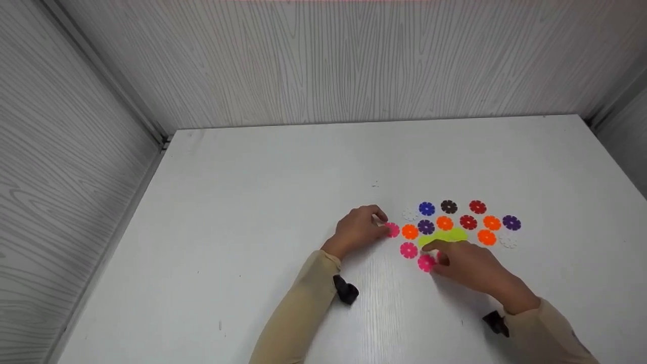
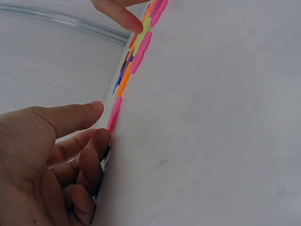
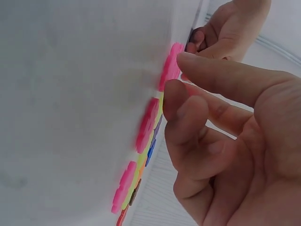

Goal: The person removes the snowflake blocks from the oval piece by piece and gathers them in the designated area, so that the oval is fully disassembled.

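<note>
My left hand [image 1: 360, 227] is at the left end of a group of flat notched plastic discs, thumb and forefinger apart beside a pink disc [image 1: 392, 230]. In the left wrist view that pink disc [image 2: 114, 114] lies near the fingertips, not visibly pinched. Over the lower edge of the group, my right hand [image 1: 470, 265] has its thumb by another pink disc [image 1: 426, 263]. The right wrist view puts the thumb tip against a pink disc [image 3: 171, 68], forefinger apart from the thumb. Part of one more pink disc [image 1: 440, 255] is hidden behind the right hand.
Yellow-green discs [image 1: 457, 234] lie mid-group. Around them are orange [image 1: 410, 232], purple [image 1: 426, 227], blue [image 1: 427, 209], brown [image 1: 449, 207], red [image 1: 477, 207] and white discs [image 1: 508, 240]. The white table [image 1: 252, 202] meets grey wood-grain panels [image 1: 303, 65] behind and left.
</note>
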Demonstrator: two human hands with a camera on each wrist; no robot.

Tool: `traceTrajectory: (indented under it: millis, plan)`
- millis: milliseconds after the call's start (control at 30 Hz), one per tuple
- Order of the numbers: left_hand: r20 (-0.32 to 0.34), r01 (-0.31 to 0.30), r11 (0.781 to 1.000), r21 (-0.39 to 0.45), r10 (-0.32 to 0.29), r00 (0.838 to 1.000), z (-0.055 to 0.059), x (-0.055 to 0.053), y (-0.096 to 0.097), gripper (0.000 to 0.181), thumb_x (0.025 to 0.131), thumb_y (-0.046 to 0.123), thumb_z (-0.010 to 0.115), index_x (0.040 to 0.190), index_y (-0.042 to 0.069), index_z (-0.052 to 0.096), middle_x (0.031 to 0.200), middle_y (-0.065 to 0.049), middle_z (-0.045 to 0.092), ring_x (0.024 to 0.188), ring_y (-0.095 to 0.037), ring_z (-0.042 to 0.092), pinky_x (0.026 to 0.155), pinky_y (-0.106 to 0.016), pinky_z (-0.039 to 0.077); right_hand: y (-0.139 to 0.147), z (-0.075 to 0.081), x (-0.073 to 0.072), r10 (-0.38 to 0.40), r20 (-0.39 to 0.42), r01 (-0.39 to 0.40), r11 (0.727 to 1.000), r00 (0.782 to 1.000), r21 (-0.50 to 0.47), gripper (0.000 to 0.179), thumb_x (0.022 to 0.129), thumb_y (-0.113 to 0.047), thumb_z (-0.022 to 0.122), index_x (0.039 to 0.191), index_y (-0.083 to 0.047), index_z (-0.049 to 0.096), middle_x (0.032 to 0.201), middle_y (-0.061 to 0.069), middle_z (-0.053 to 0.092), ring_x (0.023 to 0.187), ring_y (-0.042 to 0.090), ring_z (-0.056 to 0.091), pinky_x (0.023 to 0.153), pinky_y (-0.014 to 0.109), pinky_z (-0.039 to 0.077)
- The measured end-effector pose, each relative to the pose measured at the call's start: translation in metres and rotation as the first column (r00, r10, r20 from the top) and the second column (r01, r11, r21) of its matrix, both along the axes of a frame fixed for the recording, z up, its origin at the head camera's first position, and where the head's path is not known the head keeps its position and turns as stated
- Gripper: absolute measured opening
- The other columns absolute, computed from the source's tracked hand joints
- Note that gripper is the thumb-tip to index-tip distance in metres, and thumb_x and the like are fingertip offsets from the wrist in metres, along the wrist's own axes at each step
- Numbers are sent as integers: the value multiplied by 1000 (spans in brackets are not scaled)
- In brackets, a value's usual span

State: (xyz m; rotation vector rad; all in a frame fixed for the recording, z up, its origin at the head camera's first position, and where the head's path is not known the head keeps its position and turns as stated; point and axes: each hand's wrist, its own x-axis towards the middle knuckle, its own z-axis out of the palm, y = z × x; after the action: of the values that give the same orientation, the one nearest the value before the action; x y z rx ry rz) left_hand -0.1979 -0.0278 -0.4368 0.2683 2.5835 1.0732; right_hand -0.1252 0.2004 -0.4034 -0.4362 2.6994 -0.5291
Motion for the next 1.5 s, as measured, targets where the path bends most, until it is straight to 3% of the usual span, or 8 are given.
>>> traceTrajectory:
  millis: [233,400,567,833,1133,1333,1433,1500]
  plan:
    - [66,32,987,160,-43,997,4,4,-13,25,89,27,67,111,16,65,82,0,64,65,-12,60,64,-24,48,7,7,-1,-27,-38,26,999,999,-40,39,88,-16,67,127,-14,61,85,1,64,64,12,51,55,24,44]
    - [49,38,973,226,-51,998,7,6,-20,27,88,24,68,112,13,64,80,-1,66,62,-14,60,59,-22,47,10,15,-3,-63,-44,60,996,997,-65,42,88,-20,68,129,-14,60,87,2,65,70,13,54,57,25,46]
    - [14,26,968,249,-31,999,15,9,-26,33,87,27,70,116,12,63,87,-1,67,68,-15,60,64,-23,47,12,24,-6,-94,-42,89,991,995,-97,44,89,-23,68,131,-14,58,93,5,66,73,14,56,57,27,46]
    - [-79,32,955,294,-9,997,34,20,-44,34,88,29,69,117,12,63,90,-2,67,77,-13,56,68,-25,45,16,36,-8,-108,-139,78,975,984,-208,42,89,-15,67,130,-10,58,94,8,67,74,17,59,55,24,47]
    - [-206,32,949,314,36,978,47,30,-71,28,89,29,68,113,15,63,88,-2,68,82,-14,56,73,-28,46,16,47,-12,-165,-208,102,953,964,-284,41,90,-13,67,130,-10,57,96,12,67,82,22,60,57,21,49]
    - [-325,-17,955,296,117,938,51,35,-85,36,87,34,71,117,15,62,104,-1,69,99,-19,62,83,-37,49,14,50,-15,-217,-331,91,930,918,-357,43,93,-22,64,134,-13,54,111,14,66,90,27,65,68,12,48]
    - [-382,-61,963,263,162,910,50,36,-90,46,84,38,72,123,16,60,117,-1,67,113,-21,60,89,-43,49,13,50,-18,-228,-429,64,929,874,-364,45,95,-25,61,137,-12,52,123,16,61,94,32,67,71,20,53]
    - [-406,-94,968,234,185,895,48,36,-92,51,83,41,73,126,17,60,125,-1,64,119,-21,57,93,-45,49,12,50,-20,-227,-482,56,937,846,-343,45,96,-27,59,138,-12,51,131,17,56,97,35,66,69,32,57]
